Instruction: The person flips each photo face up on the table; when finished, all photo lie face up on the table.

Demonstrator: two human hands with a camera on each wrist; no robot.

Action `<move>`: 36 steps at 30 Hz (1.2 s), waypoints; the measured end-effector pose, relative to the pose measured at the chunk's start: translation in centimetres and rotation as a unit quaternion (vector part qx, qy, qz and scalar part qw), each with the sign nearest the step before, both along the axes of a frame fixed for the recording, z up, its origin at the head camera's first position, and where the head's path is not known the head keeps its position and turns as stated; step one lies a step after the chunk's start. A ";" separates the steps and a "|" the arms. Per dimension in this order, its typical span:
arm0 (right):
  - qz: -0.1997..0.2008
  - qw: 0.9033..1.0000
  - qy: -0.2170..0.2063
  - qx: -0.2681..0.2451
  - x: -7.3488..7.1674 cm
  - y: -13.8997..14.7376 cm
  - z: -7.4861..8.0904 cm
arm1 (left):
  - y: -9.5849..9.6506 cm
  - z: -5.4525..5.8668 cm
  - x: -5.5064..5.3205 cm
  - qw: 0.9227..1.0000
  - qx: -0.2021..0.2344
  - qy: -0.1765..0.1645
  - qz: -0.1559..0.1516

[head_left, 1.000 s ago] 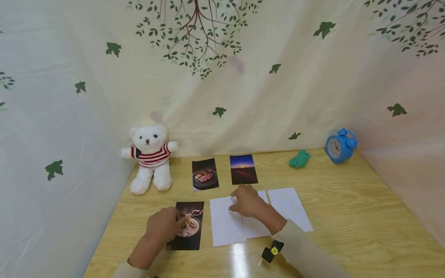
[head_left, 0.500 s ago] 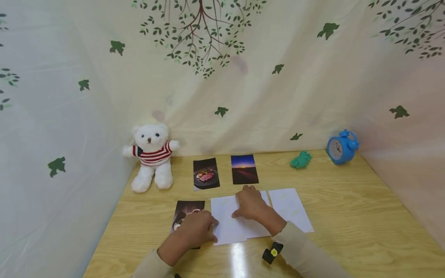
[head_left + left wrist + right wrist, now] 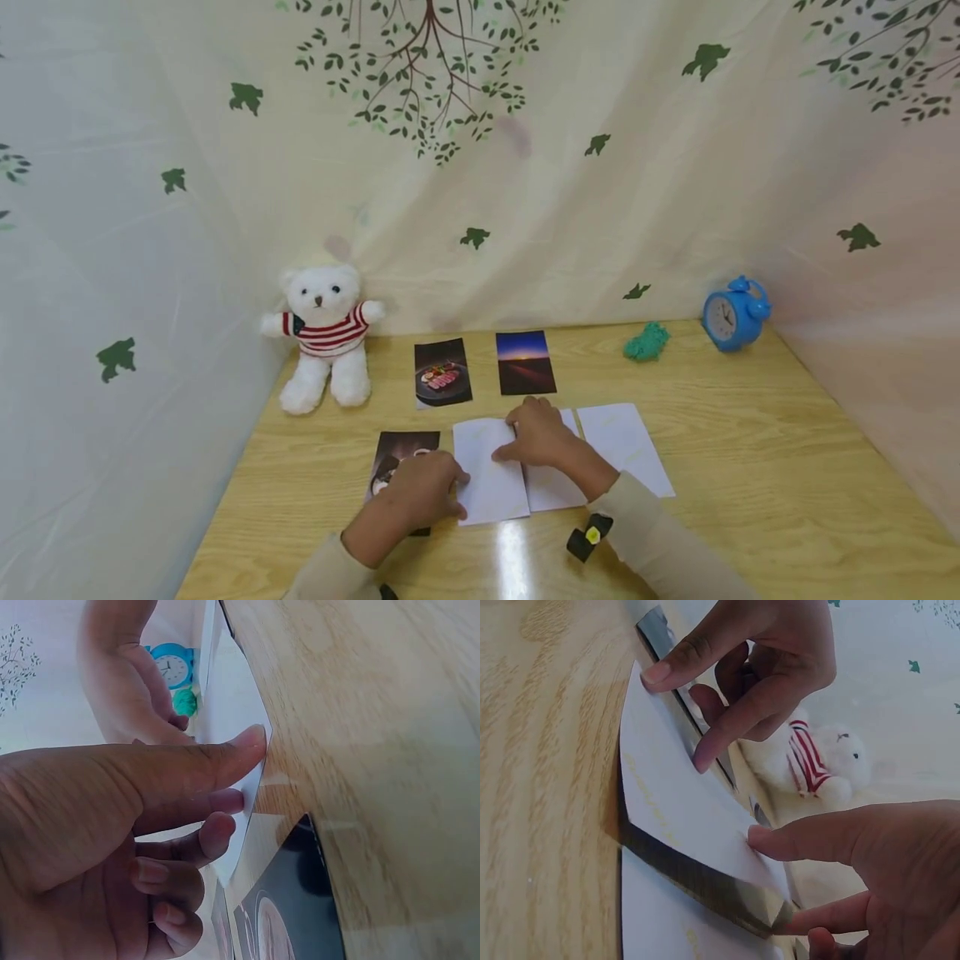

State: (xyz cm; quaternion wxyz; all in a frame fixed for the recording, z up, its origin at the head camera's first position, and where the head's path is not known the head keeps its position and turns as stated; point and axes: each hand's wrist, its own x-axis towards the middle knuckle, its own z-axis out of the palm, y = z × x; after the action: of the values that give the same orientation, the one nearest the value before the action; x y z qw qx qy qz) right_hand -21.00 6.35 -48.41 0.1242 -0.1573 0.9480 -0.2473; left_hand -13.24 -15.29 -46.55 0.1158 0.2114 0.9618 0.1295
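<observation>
A face-down photo print [image 3: 483, 479], white side up, lies between my two hands. My right hand [image 3: 540, 435] pinches its far right edge, thumb on top and a finger beneath. That edge is raised, and the right wrist view shows the dark underside [image 3: 705, 883]. Along the print's left edge, my left hand [image 3: 423, 490] rests thumb and index fingertips, spread apart, with the other fingers bent. Under the left forearm, a food photo [image 3: 405, 446] lies face up, partly hidden. A second white-backed print [image 3: 558, 487] sits immediately right, partly behind the right hand.
Another white-backed print [image 3: 622, 446] lies farther right. Behind are a steak photo [image 3: 442, 375] and a sunset photo [image 3: 525, 364]. A white teddy bear [image 3: 326, 342] sits back left; a green lump [image 3: 647, 342] and a blue alarm clock [image 3: 733, 315] stand back right on the wooden table [image 3: 765, 467].
My left hand has moved right from the food photo to the leftmost white print's left edge. My right hand stays at that print's right edge, which now stands out from its neighbour.
</observation>
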 end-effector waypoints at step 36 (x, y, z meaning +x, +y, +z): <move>0.091 0.944 -0.154 -0.278 0.3 0.5 2.0 | 1.3 3.0 -1.4 0.972 0.212 -0.024 0.101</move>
State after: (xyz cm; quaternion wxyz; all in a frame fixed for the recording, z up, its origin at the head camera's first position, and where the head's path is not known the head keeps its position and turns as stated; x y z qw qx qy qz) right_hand -20.66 6.86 -46.42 0.2421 -0.2311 0.7926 -0.5096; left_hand -14.68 -14.00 -43.57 0.0778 0.1299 0.9256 0.3470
